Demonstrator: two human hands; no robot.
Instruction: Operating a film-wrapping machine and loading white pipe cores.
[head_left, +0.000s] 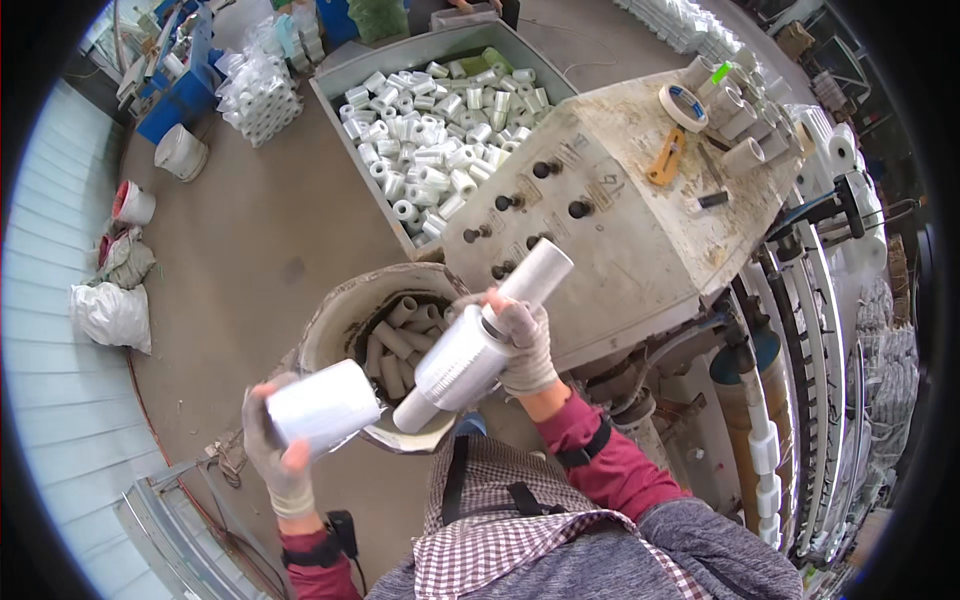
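Above a dusty workshop floor [250,250], our left hand [275,455] grips a film roll [322,405], right hand [520,345] fingers clamp another roll [465,360] at two o'clock.

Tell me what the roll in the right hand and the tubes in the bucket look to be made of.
The roll in the right hand: clear plastic stretch film by its glossy, silvery, translucent sheen, wound on a matte white core, likely cardboard or plastic. The tubes in the bucket: dull beige and unshiny, probably bare cardboard cores.
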